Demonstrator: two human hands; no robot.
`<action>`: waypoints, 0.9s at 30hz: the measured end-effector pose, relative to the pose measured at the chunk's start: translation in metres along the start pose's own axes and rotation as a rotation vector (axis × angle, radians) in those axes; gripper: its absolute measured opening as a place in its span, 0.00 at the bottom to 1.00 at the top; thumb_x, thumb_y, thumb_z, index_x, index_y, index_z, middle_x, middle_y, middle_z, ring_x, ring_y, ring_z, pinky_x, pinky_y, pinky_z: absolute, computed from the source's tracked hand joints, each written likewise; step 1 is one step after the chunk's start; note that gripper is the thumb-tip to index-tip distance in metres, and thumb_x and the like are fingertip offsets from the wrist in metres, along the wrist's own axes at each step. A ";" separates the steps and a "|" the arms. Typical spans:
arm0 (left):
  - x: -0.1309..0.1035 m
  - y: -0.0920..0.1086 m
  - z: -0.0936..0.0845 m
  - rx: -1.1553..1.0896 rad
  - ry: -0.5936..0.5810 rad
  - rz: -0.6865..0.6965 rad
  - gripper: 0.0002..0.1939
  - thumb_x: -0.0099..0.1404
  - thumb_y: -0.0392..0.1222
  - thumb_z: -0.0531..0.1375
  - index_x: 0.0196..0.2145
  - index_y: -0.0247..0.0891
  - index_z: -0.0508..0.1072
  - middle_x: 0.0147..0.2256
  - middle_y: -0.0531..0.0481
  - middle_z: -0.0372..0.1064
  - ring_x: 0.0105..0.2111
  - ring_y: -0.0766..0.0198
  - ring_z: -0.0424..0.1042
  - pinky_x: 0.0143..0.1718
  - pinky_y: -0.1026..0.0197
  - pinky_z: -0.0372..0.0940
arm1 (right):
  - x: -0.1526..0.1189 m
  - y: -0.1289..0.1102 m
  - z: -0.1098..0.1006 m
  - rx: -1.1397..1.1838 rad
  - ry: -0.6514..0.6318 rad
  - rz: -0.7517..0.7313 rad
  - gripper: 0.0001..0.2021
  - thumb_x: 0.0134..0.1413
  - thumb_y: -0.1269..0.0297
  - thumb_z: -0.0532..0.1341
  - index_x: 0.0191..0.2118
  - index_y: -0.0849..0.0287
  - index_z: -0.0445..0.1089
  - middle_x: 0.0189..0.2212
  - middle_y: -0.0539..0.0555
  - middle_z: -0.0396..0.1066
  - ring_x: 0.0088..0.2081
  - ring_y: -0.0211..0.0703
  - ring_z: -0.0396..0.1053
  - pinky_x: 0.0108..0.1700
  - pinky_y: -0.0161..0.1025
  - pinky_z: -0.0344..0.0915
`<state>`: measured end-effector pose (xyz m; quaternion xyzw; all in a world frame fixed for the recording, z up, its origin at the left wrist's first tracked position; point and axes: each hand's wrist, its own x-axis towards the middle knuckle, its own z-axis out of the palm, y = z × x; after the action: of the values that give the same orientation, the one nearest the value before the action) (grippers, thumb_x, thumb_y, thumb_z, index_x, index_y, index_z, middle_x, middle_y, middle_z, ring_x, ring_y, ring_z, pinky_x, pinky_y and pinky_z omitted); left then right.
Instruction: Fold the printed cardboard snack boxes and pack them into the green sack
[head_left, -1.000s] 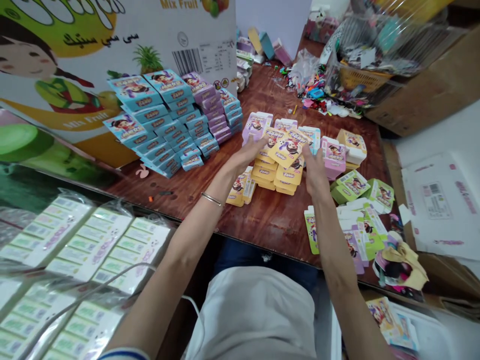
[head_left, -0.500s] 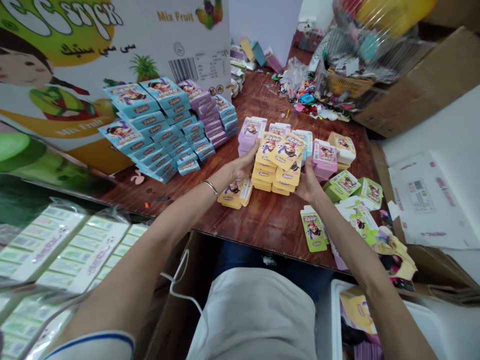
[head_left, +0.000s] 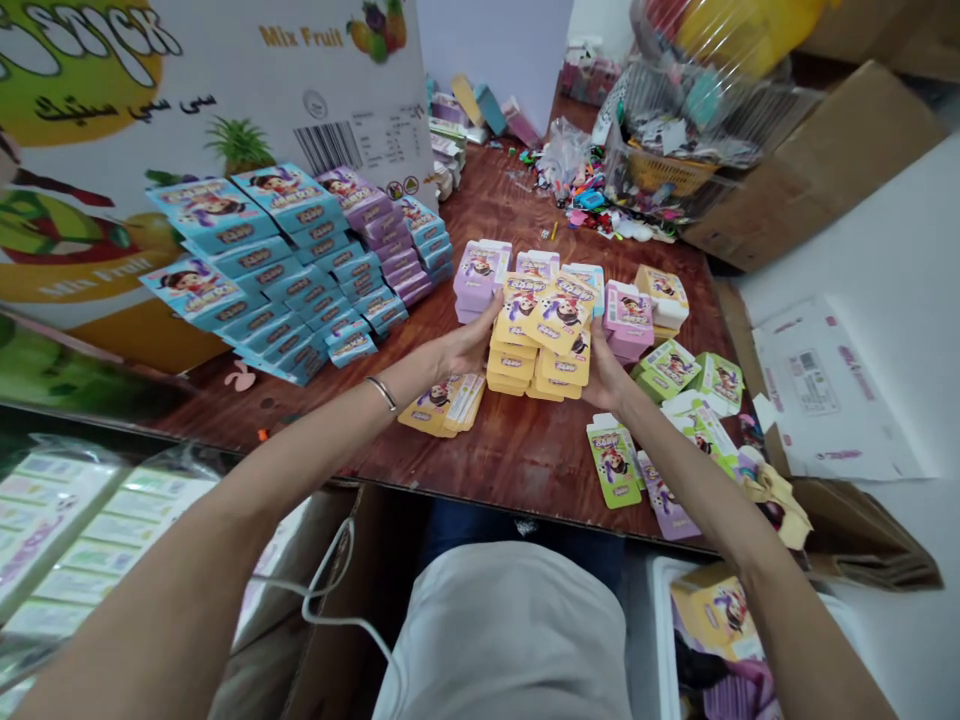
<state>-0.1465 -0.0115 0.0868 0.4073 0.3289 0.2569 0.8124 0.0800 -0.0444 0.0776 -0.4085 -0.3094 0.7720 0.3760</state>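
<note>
Between my two hands is a double stack of small yellow cartons (head_left: 540,335) with a cartoon figure printed on top. My left hand (head_left: 472,345) wraps round the stack's left side, a metal bangle on that wrist. On the opposite side my right hand (head_left: 602,372) presses against the cartons, its fingers partly hidden behind them. Flat yellow cartons (head_left: 444,402) lie just below my left hand. Behind the stack stand purple cartons (head_left: 481,270), a blue carton (head_left: 589,280) and pink cartons (head_left: 628,315).
Blue cartons (head_left: 255,260) are piled at the left, beside a purple pile (head_left: 367,215) and a big printed box (head_left: 330,80). Green cartons (head_left: 615,460) lie near my right forearm. Colourful small items (head_left: 592,195) and a cardboard box (head_left: 810,170) are further back. A white bin (head_left: 660,610) stands below.
The view has turned a little to the right, so things sit further left in the picture. Both hands still hold the yellow stack, with little visible shift against the table.
</note>
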 end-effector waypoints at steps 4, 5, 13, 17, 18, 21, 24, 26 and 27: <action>-0.004 0.004 0.005 0.033 -0.025 -0.034 0.45 0.59 0.75 0.44 0.59 0.38 0.66 0.53 0.38 0.70 0.59 0.42 0.63 0.56 0.42 0.59 | -0.010 0.001 0.003 -0.009 0.006 0.016 0.39 0.48 0.25 0.43 0.50 0.49 0.71 0.50 0.54 0.75 0.56 0.53 0.68 0.60 0.58 0.60; -0.004 0.003 0.004 0.030 -0.024 -0.053 0.45 0.59 0.75 0.43 0.59 0.38 0.65 0.53 0.38 0.71 0.59 0.42 0.63 0.56 0.41 0.59 | -0.010 0.002 0.003 -0.030 0.027 0.043 0.40 0.48 0.25 0.43 0.50 0.49 0.71 0.49 0.54 0.75 0.57 0.54 0.68 0.60 0.59 0.59; -0.008 -0.002 0.008 0.015 0.016 -0.076 0.44 0.62 0.72 0.43 0.61 0.36 0.62 0.53 0.37 0.71 0.60 0.45 0.62 0.57 0.43 0.58 | -0.013 0.009 -0.005 -0.043 0.032 0.064 0.38 0.52 0.27 0.40 0.51 0.48 0.69 0.54 0.52 0.72 0.59 0.51 0.65 0.60 0.57 0.59; -0.013 0.003 0.023 0.001 -0.017 -0.079 0.44 0.62 0.72 0.43 0.61 0.36 0.63 0.53 0.37 0.70 0.59 0.44 0.62 0.56 0.42 0.59 | -0.031 0.000 0.004 -0.012 -0.005 0.003 0.36 0.54 0.30 0.41 0.52 0.47 0.69 0.54 0.52 0.71 0.60 0.50 0.64 0.60 0.55 0.60; -0.013 0.003 0.026 -0.003 -0.028 -0.081 0.44 0.62 0.72 0.43 0.60 0.36 0.63 0.54 0.37 0.70 0.59 0.44 0.63 0.56 0.42 0.59 | -0.034 -0.002 0.005 -0.001 -0.022 -0.019 0.36 0.54 0.30 0.41 0.52 0.47 0.68 0.55 0.52 0.71 0.60 0.50 0.64 0.60 0.55 0.60; -0.006 -0.001 0.026 0.000 -0.028 -0.089 0.43 0.61 0.72 0.43 0.59 0.36 0.65 0.54 0.37 0.70 0.59 0.44 0.62 0.56 0.43 0.59 | -0.036 -0.001 0.003 -0.007 0.001 -0.002 0.38 0.53 0.28 0.40 0.52 0.49 0.69 0.54 0.53 0.72 0.59 0.52 0.66 0.60 0.56 0.60; 0.001 -0.010 0.019 0.027 0.006 -0.108 0.44 0.60 0.73 0.43 0.59 0.37 0.65 0.54 0.37 0.70 0.59 0.45 0.62 0.56 0.44 0.59 | -0.029 0.007 -0.010 -0.048 0.064 0.054 0.38 0.52 0.27 0.40 0.49 0.49 0.70 0.52 0.53 0.74 0.57 0.52 0.68 0.60 0.56 0.60; 0.003 -0.014 0.013 0.048 0.023 -0.115 0.45 0.59 0.74 0.44 0.60 0.38 0.64 0.55 0.37 0.69 0.59 0.45 0.63 0.55 0.45 0.60 | -0.025 0.011 -0.019 -0.050 0.049 0.049 0.38 0.51 0.27 0.41 0.49 0.48 0.71 0.51 0.52 0.74 0.57 0.51 0.68 0.61 0.55 0.60; 0.003 -0.016 0.010 0.058 0.027 -0.119 0.45 0.59 0.75 0.45 0.61 0.39 0.64 0.55 0.37 0.69 0.59 0.45 0.63 0.55 0.46 0.60 | -0.024 0.012 -0.023 -0.045 0.037 0.043 0.38 0.51 0.27 0.40 0.50 0.48 0.71 0.51 0.52 0.74 0.57 0.51 0.67 0.60 0.56 0.60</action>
<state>-0.1351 -0.0230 0.0771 0.4070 0.3709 0.2039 0.8095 0.1049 -0.0674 0.0668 -0.4374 -0.3110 0.7651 0.3557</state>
